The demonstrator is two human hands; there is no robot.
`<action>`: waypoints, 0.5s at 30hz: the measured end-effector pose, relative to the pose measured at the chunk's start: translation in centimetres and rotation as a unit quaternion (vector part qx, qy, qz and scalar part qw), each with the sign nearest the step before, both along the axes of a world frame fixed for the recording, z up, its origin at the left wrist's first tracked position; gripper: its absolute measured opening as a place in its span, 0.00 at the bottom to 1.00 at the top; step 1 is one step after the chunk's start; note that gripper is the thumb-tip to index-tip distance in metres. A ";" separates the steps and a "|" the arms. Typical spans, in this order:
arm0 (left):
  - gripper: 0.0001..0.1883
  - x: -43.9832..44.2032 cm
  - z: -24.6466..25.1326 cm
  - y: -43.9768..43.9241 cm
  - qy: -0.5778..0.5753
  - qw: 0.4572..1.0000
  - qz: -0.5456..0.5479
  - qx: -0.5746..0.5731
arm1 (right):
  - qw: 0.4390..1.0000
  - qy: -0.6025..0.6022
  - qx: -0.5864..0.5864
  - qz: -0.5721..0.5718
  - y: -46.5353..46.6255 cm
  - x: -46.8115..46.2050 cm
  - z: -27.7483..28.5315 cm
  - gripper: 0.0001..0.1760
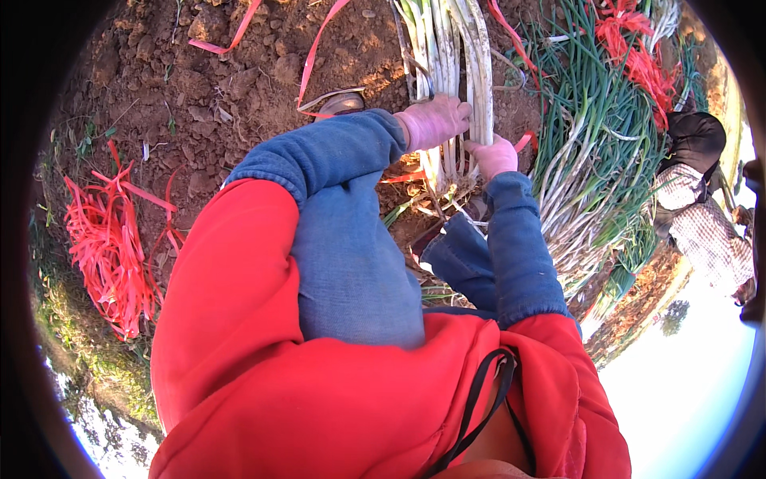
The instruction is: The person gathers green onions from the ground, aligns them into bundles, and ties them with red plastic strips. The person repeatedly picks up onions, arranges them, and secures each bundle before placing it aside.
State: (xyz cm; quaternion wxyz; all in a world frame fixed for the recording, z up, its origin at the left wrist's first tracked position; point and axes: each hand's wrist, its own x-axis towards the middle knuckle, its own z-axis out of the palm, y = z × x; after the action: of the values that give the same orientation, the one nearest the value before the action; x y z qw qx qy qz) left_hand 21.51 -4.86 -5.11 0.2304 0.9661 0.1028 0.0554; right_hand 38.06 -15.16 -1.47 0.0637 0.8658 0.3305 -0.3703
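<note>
A bundle of green onions [446, 54] with long white stalks and rooty ends stands before me, its roots towards my body. My left hand [435, 123] is wrapped across the left and middle stalks. Lower down on the right side, my right hand [494, 157] grips the outermost stalks, its fingertips close to the left hand. A thin dark curved piece [423, 75] lies against the bundle just above the left hand; I cannot tell what it is. Part of a red plastic strip [404, 178] shows behind the root end. My palms and the stalks under them are hidden.
A large heap of green onions [589, 161] lies to the right, with red strips [643, 60] on it. A tangle of red plastic strips [111, 251] is at left on cloddy soil [239, 90]. Another person [697, 185] bends at the far right. My shoe [344, 103] shows beside the left forearm.
</note>
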 end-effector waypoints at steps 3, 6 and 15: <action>0.14 -0.2 0.0 0.0 0.005 1.000 -0.009 0.008 | 0.998 -0.052 -0.018 0.003 0.4 -1.0 0.5 0.27; 0.16 -0.2 0.2 0.1 0.030 0.999 -0.027 0.017 | 0.999 -0.024 -0.029 -0.037 1.2 -1.8 2.2 0.28; 0.31 0.0 0.6 0.1 0.037 0.999 -0.002 -0.002 | 0.997 -0.011 -0.070 0.015 1.7 -1.0 1.4 0.35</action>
State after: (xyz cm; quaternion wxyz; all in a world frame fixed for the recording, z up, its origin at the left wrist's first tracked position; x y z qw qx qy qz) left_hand 21.52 -4.79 -4.48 0.2281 0.9673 0.1089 0.0190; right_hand 37.11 -13.50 -0.02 0.1329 0.8583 0.3159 -0.3818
